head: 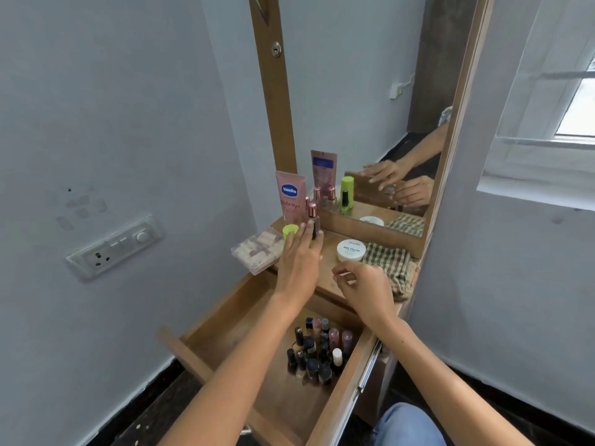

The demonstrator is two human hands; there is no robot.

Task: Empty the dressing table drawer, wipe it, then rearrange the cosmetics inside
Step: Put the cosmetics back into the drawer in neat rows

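The left hand is stretched forward over the table top in the middle of the frame, its fingers almost straight and touching a small bottle with a rose-gold cap and, beside it, a bottle with a green cap; I cannot tell if the fingers already close on either one, so I would call this hand open and holding nothing. The right hand hovers a little lower and to the right, its fingers loosely curled with thumb and forefinger near each other, but nothing is visible between them. The drawer is pulled out in the lower middle of the frame, and a group of small upright bottles already stands at its right side, so the rearranging seems to be under way. The remaining cosmetics are above the drawer in the picture: the pink Vaseline tube, a clear plastic box, a white nail polish jar and a checked cloth. The two bottles stand upright, directly ahead of the left fingertips, and the left hand is clearly nearer to them; the jar lies nearer to the right hand.
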